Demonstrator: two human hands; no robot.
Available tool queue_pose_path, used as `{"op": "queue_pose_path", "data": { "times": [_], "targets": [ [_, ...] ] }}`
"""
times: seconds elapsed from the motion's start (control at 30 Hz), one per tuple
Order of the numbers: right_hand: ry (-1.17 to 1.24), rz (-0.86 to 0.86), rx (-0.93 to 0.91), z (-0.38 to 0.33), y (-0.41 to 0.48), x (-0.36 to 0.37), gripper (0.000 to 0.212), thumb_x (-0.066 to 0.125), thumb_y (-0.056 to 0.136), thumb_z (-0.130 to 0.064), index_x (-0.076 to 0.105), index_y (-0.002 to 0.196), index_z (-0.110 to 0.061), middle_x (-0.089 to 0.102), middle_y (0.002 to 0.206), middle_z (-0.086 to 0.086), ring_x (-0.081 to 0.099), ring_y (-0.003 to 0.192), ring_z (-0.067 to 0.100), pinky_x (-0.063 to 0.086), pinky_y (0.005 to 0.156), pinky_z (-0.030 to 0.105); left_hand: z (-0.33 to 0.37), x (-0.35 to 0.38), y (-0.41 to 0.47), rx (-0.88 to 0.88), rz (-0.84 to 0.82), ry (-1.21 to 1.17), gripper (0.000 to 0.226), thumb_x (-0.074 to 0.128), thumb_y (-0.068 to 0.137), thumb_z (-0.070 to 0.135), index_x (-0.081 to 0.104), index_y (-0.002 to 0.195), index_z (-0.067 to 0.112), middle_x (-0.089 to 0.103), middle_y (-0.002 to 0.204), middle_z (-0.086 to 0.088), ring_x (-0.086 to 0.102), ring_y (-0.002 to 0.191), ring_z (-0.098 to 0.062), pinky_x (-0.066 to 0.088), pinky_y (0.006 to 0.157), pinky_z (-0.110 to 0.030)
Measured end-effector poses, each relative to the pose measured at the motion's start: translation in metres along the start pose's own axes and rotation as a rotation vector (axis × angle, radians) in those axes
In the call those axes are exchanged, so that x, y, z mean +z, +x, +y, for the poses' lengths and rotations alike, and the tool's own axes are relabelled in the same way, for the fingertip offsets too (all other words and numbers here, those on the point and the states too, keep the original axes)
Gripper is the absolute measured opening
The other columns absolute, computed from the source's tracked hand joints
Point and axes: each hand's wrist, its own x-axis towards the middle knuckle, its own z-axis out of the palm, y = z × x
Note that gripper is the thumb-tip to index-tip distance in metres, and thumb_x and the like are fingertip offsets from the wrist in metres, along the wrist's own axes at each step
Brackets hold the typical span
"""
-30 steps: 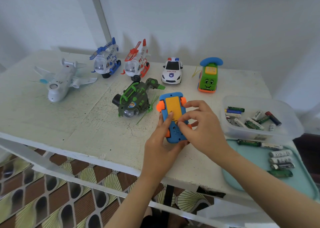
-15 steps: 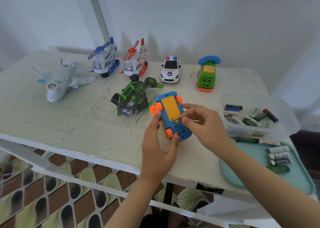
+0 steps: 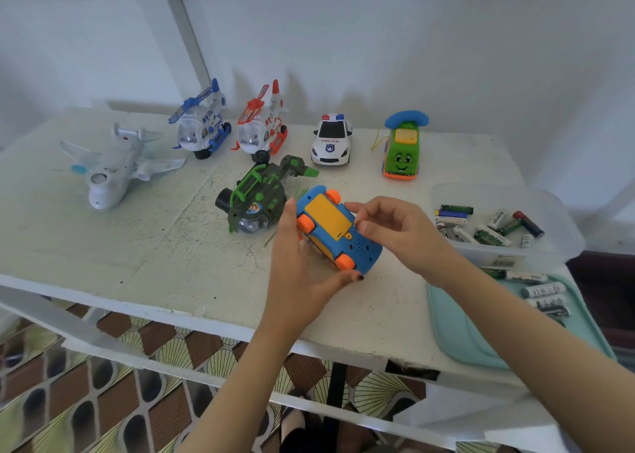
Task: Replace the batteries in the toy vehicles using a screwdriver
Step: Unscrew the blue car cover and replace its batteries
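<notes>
An upside-down blue toy car [image 3: 338,232] with orange wheels shows its yellow battery cover [image 3: 326,215]. It is tilted above the white table [image 3: 137,239]. My left hand [image 3: 299,267] grips it from the left, thumb under its near end. My right hand [image 3: 402,229] holds its right edge with curled thumb and fingertips, beside the cover. Loose batteries [image 3: 488,225] lie in a clear plastic box [image 3: 549,205] to the right. I see no screwdriver.
A green helicopter [image 3: 256,200] lies just left of the car. Along the back stand a white plane [image 3: 113,167], blue helicopter [image 3: 202,122], red helicopter [image 3: 263,126], police car [image 3: 331,139] and green phone car [image 3: 402,150]. A teal tray [image 3: 457,332] holds more batteries [image 3: 539,289].
The blue car rose off the table and turned, its far end swinging left. My right fingers slid off the yellow cover to the car's right edge.
</notes>
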Motion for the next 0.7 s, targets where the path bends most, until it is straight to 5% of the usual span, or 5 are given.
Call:
{"op": "queue_pose_path", "data": {
  "times": [0.17, 0.47, 0.7],
  "targets": [
    [0.007, -0.042, 0.010, 0.000, -0.002, -0.005, 0.020, 0.056, 0.089, 0.010, 0.059, 0.079, -0.008, 0.068, 0.103, 0.003, 0.061, 0.103, -0.008, 0.048, 0.081, 0.012, -0.011, -0.012, -0.008, 0.156, 0.106, 0.226, 0.085, 0.069, 0.079, 0.044, 0.031, 0.145, 0.006, 0.049, 0.126, -0.004, 0.046, 0.118, -0.018, 0.040, 0.099, -0.028],
    [-0.169, -0.095, 0.039, -0.004, -0.001, -0.012, 0.020, 0.062, 0.087, 0.002, 0.062, 0.076, -0.015, 0.070, 0.106, 0.003, 0.058, 0.110, -0.006, 0.048, 0.092, 0.019, -0.007, -0.018, 0.003, 0.002, -0.041, -0.120, 0.064, 0.072, 0.075, 0.030, 0.042, 0.126, 0.006, 0.055, 0.119, -0.001, 0.058, 0.108, -0.007, 0.045, 0.087, -0.015],
    [-0.350, -0.116, 0.075, -0.010, 0.003, -0.017, 0.024, 0.063, 0.086, -0.001, 0.060, 0.072, -0.020, 0.066, 0.110, 0.004, 0.056, 0.103, -0.008, 0.047, 0.094, 0.018, -0.014, -0.018, 0.002, 0.036, 0.014, -0.084, 0.064, 0.076, 0.073, 0.036, 0.050, 0.128, 0.015, 0.058, 0.123, 0.011, 0.058, 0.116, -0.013, 0.049, 0.096, -0.030]
  ]
}}
